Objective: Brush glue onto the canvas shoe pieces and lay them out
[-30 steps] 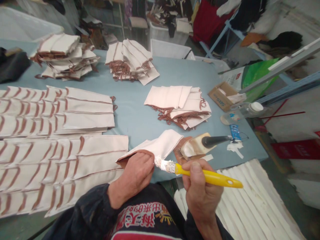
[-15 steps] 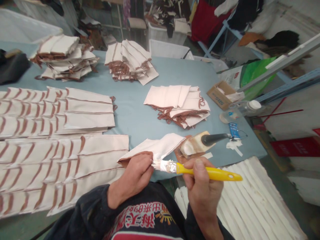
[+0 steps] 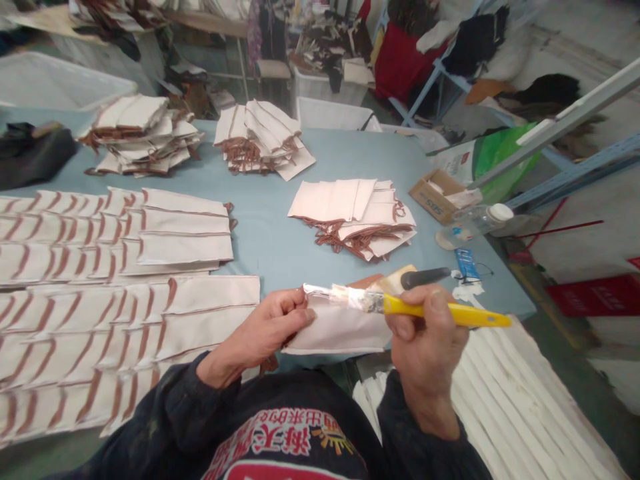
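Observation:
My left hand pinches the left end of a pale fabric piece, which lies at the table's front edge. In my right hand is a yellow-handled brush, held level with its tip pointing left. The white-coated bristles are over the piece's upper left corner, close to my left fingertips; whether they touch it is hard to tell. Behind the brush, a pale container with a dark handle is partly hidden.
Overlapping brown-edged pieces cover the left of the blue table. Stacks of pieces stand farther back. A cardboard box and clear bottle are at right, white strips at lower right.
The fabric piece has turned, and its pale face now lies flatter before me. My left hand has shifted its hold. My right hand has moved the brush up and right. The camera view has shifted slightly.

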A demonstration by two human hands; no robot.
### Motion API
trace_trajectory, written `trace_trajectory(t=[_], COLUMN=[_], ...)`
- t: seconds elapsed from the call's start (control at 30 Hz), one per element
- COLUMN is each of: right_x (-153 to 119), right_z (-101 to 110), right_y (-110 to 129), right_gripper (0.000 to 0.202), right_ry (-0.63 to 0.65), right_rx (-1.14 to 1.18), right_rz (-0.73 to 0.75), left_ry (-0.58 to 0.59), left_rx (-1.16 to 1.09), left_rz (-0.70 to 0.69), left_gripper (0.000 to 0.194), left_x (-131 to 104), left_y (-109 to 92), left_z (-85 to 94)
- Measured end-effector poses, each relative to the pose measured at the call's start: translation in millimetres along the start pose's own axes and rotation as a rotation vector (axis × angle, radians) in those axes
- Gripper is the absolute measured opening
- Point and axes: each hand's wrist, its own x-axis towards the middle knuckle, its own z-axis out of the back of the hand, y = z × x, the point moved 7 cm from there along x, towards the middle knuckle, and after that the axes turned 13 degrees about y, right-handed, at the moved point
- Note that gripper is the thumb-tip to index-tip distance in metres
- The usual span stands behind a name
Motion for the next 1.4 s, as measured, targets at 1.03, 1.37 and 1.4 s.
trace_trajectory(t=[1.03,1.37,1.4], right_x=[-54,-11,-7], right_z=[-10,-32,-36], right_y=[41,-8,-11], right_gripper=[0.022,0.028,0.03], right_ry=[0.194,0.078,0.1], right_rx=[-0.772,-0.768,-0.756], right_rz=[0.717,0.448,0.425], left_ry=[-0.109,-0.074,-0.057], left_rx=[-0.392,-0.204,-0.189], left_rz=[-0.031,0.034,0.038], left_gripper=[0.041,0.035,0.036], left_x=[-23,-25,-24], left_y=[-7,-7,-9], left_z=[4.5,1.3,1.9])
